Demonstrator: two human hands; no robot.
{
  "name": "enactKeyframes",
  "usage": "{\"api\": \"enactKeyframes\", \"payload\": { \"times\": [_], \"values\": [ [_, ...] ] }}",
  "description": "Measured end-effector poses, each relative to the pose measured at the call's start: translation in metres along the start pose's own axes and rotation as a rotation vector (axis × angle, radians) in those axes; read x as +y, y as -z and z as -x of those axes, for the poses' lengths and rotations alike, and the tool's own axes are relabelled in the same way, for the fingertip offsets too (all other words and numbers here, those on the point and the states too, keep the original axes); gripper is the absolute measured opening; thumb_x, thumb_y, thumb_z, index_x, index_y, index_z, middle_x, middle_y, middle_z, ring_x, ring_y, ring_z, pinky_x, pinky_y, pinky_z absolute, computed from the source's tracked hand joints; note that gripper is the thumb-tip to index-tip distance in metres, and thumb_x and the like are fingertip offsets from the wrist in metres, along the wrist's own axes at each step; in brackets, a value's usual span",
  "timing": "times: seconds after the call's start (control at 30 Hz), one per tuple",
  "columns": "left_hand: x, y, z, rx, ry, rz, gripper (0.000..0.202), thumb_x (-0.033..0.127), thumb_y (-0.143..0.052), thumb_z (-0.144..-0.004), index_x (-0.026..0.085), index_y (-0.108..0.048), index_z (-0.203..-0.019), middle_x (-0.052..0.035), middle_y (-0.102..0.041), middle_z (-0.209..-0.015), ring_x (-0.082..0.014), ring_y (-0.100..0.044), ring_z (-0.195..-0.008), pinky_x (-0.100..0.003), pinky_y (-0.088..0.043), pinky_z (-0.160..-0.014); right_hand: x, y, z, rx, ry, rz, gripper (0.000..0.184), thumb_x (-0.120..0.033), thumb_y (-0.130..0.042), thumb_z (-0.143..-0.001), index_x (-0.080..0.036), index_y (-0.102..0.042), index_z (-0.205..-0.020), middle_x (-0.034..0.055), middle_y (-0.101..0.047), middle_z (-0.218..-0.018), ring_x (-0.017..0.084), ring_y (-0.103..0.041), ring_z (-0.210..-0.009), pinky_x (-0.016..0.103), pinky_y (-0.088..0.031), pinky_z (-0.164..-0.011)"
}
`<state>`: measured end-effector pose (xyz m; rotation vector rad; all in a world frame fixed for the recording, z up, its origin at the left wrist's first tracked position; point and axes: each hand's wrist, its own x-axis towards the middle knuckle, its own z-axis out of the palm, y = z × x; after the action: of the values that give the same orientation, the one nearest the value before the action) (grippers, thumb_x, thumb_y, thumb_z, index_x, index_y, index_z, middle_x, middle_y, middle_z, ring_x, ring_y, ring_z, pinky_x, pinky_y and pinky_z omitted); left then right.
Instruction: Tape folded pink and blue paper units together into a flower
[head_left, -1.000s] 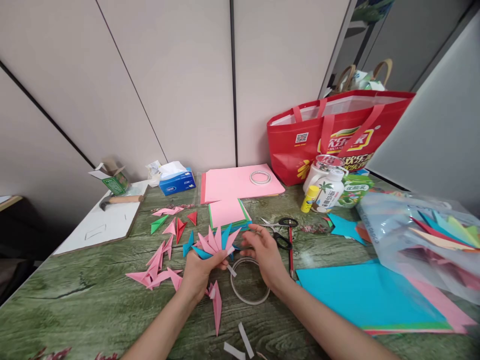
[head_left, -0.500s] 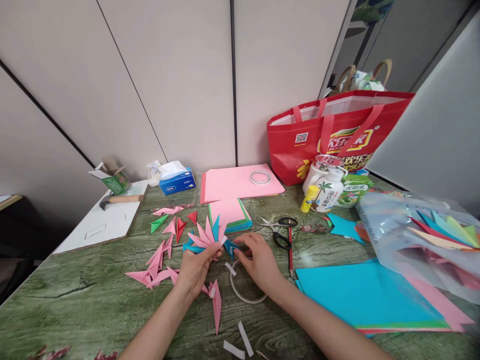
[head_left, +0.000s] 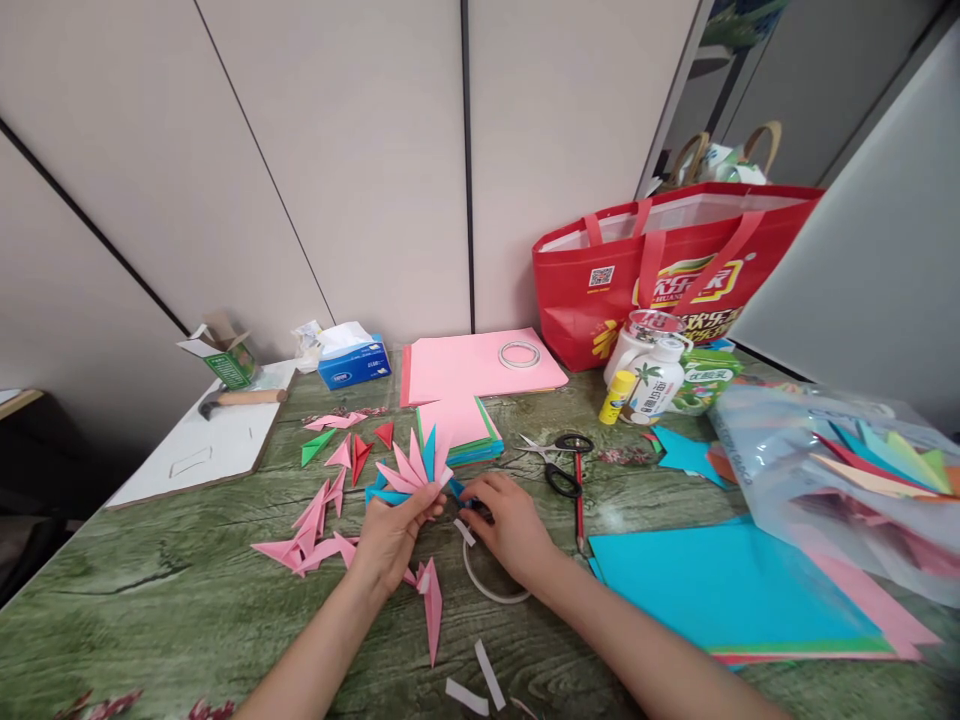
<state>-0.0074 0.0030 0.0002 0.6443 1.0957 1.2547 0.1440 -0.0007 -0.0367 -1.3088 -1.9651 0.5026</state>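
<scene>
My left hand (head_left: 391,535) grips a fan of folded pink and blue paper points (head_left: 411,472) at its base, just above the green table (head_left: 150,600). My right hand (head_left: 506,522) is closed in a pinch on a blue folded point (head_left: 459,490) at the fan's right edge. Under my right wrist lies a ring of tape (head_left: 491,585). Loose pink folded points (head_left: 315,530) are scattered left of my left hand, and one long pink point (head_left: 433,610) lies below it.
Scissors (head_left: 564,462) and a red pencil lie right of my hands. A stack of small coloured sheets (head_left: 457,425), large pink paper (head_left: 472,365), blue paper (head_left: 720,590), a red bag (head_left: 660,270), bottles, a glue stick (head_left: 616,397), a tissue box (head_left: 352,360) and a plastic bag (head_left: 840,470) surround them.
The paper fan came lower and slightly left. My right hand moved in from the fan's right side and closed on the blue point at its edge.
</scene>
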Motion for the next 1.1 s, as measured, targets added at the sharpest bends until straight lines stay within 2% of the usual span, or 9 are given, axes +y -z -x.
{"api": "enactKeyframes", "payload": {
  "times": [0.27,0.37,0.43,0.5,0.6,0.67,0.73,0.9,1.1],
  "values": [
    [0.002,0.0,0.001,0.043,-0.032,-0.009,0.015,0.016,-0.08,-0.046,0.009,-0.068,-0.052,-0.0053,-0.067,-0.053,-0.0104,-0.06,-0.048,-0.017,-0.049,-0.049,0.005,0.002,-0.002,0.1,-0.099,-0.13,0.009,-0.011,-0.056,-0.074,-0.017,-0.061,-0.078,0.0044,-0.059,-0.078,0.016,-0.054,-0.068,0.029,-0.045,-0.064],
    [0.004,-0.001,0.001,0.08,-0.086,0.004,0.015,0.016,-0.08,-0.045,0.01,-0.067,-0.05,-0.0037,-0.067,-0.051,-0.0102,-0.059,-0.048,-0.018,-0.049,-0.05,0.004,0.003,-0.003,0.174,-0.073,-0.112,0.012,-0.011,-0.054,-0.075,-0.017,-0.062,-0.08,0.0087,-0.059,-0.089,0.02,-0.055,-0.08,0.034,-0.046,-0.071],
    [0.006,-0.002,0.001,0.111,-0.147,0.015,0.014,0.016,-0.08,-0.046,0.011,-0.067,-0.052,-0.0017,-0.066,-0.052,-0.0107,-0.06,-0.049,-0.019,-0.05,-0.051,0.001,0.004,-0.002,0.219,-0.001,-0.116,0.015,-0.012,-0.052,-0.077,-0.018,-0.064,-0.084,0.0113,-0.056,-0.1,0.023,-0.054,-0.092,0.037,-0.045,-0.077],
    [0.008,-0.002,0.001,0.147,-0.219,0.018,0.015,0.015,-0.079,-0.045,0.012,-0.067,-0.053,-0.0008,-0.066,-0.052,-0.0117,-0.06,-0.049,-0.021,-0.05,-0.051,-0.007,0.007,-0.001,0.168,0.144,-0.189,0.021,-0.011,-0.048,-0.079,-0.021,-0.064,-0.088,0.01,-0.057,-0.103,0.021,-0.053,-0.096,0.036,-0.045,-0.08],
    [0.01,-0.002,0.0,0.193,-0.28,0.017,0.015,0.015,-0.079,-0.044,0.012,-0.066,-0.051,-0.001,-0.066,-0.05,-0.0115,-0.059,-0.046,-0.021,-0.049,-0.05,-0.022,0.013,0.005,-0.11,0.414,-0.318,0.034,-0.004,-0.042,-0.078,-0.024,-0.063,-0.096,0.0046,-0.062,-0.098,0.015,-0.055,-0.093,0.029,-0.045,-0.081],
    [0.01,0.0,-0.002,0.207,-0.274,0.019,0.015,0.015,-0.079,-0.044,0.012,-0.066,-0.049,-0.001,-0.065,-0.049,-0.0107,-0.058,-0.046,-0.021,-0.049,-0.05,-0.03,0.015,0.009,-0.273,0.522,-0.301,0.039,-0.002,-0.042,-0.076,-0.024,-0.061,-0.103,0.0035,-0.062,-0.102,0.014,-0.054,-0.096,0.029,-0.043,-0.084],
    [0.009,0.002,-0.003,0.21,-0.27,0.016,0.014,0.015,-0.079,-0.045,0.012,-0.066,-0.05,-0.0011,-0.066,-0.05,-0.011,-0.059,-0.047,-0.02,-0.049,-0.05,-0.034,0.015,0.012,-0.357,0.573,-0.234,0.037,-0.005,-0.046,-0.076,-0.023,-0.06,-0.106,0.0044,-0.061,-0.107,0.016,-0.051,-0.101,0.031,-0.041,-0.088],
    [0.006,0.004,-0.005,0.187,-0.287,0.0,0.013,0.015,-0.078,-0.047,0.012,-0.067,-0.053,-0.0015,-0.067,-0.054,-0.012,-0.06,-0.05,-0.021,-0.05,-0.05,-0.028,0.01,0.014,-0.384,0.537,-0.151,0.017,-0.018,-0.052,-0.082,-0.022,-0.063,-0.094,0.0045,-0.061,-0.1,0.015,-0.053,-0.096,0.028,-0.041,-0.086],
    [0.008,0.003,-0.004,0.169,-0.271,0.013,0.012,0.015,-0.079,-0.047,0.012,-0.068,-0.052,-0.0014,-0.066,-0.052,-0.0108,-0.06,-0.049,-0.019,-0.049,-0.05,-0.024,0.012,0.011,-0.327,0.4,-0.205,0.018,-0.02,-0.053,-0.083,-0.022,-0.061,-0.099,0.0042,-0.057,-0.091,0.013,-0.055,-0.081,0.023,-0.044,-0.072]
  ]
}}
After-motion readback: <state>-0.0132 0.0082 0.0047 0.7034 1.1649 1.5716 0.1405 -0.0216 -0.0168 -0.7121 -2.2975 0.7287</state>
